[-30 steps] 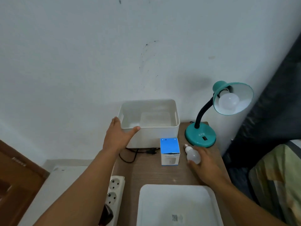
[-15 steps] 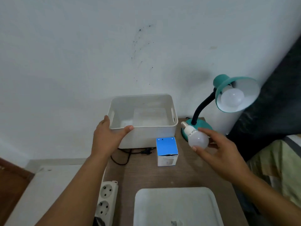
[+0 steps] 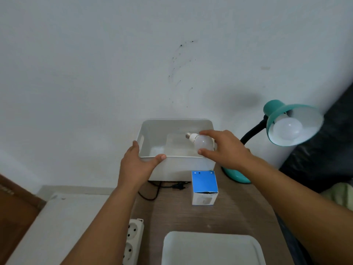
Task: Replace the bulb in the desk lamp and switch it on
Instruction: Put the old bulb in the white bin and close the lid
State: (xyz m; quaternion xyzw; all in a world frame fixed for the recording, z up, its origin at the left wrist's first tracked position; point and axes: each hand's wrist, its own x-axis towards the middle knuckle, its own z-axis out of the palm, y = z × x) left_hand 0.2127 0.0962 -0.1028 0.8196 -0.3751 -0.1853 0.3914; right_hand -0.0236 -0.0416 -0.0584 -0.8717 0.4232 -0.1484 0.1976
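Observation:
My right hand (image 3: pixel 227 150) pinches a white bulb (image 3: pixel 201 143) between thumb and fingers, holding it over the inside of the white bin (image 3: pixel 181 165), screw base pointing left and away. My left hand (image 3: pixel 137 165) grips the bin's near left rim, thumb along the front edge. The teal desk lamp (image 3: pixel 277 115) stands at the right on a black gooseneck, with a white bulb (image 3: pixel 287 131) seated in its shade. Its teal base (image 3: pixel 236 175) is partly hidden behind my right forearm.
A blue and white bulb box (image 3: pixel 204 186) stands on the wooden table in front of the bin. A black cord and plug (image 3: pixel 177 186) lie beside it. A white power strip (image 3: pixel 131 243) sits at the table's left edge, a white tray (image 3: pixel 212 247) at the front.
My right hand lifted the loose bulb off the table near the lamp base and carried it left, over the bin. My left hand kept its hold on the bin's rim.

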